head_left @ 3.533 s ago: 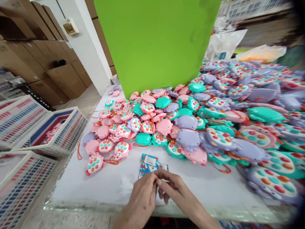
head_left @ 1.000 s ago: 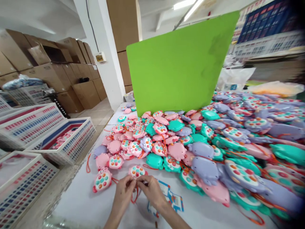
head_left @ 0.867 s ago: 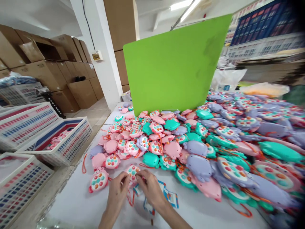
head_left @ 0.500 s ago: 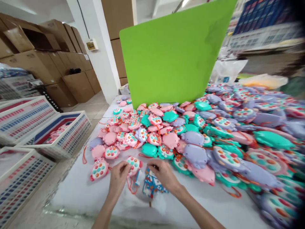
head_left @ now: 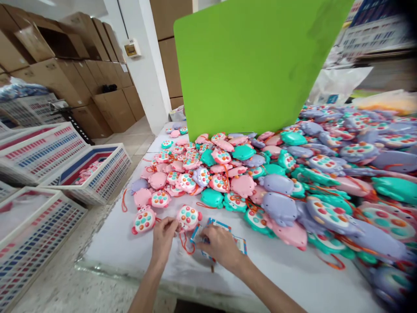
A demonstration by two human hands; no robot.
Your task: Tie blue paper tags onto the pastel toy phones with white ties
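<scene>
My left hand [head_left: 164, 238] has thumb and fingers pinched together at the lower left edge of a pink animal-shaped toy [head_left: 189, 217] with coloured round buttons. Whether it grips the toy's edge or something small cannot be made out. An orange cord loop [head_left: 186, 244] hangs from the toy onto the white tabletop. My right hand [head_left: 219, 244] is closed at a small blue-edged card [head_left: 196, 234], just right of the cord. Under and behind that hand lie more blue-bordered cards [head_left: 241, 244], partly hidden. A second pink toy [head_left: 143, 220] lies left of my left hand.
A large heap of pink, teal and purple toys [head_left: 280, 206] covers the table's middle and right. Behind it stands a green board [head_left: 257, 69]. Plastic baskets [head_left: 107, 174] stand on the floor at left, with stacked cartons [head_left: 58, 82] beyond and a white pillar [head_left: 143, 61].
My right hand has come down closer to the cards and slightly left. The cards lie differently, with blue borders showing. The view has shifted a little, and the left hand stays by the toy.
</scene>
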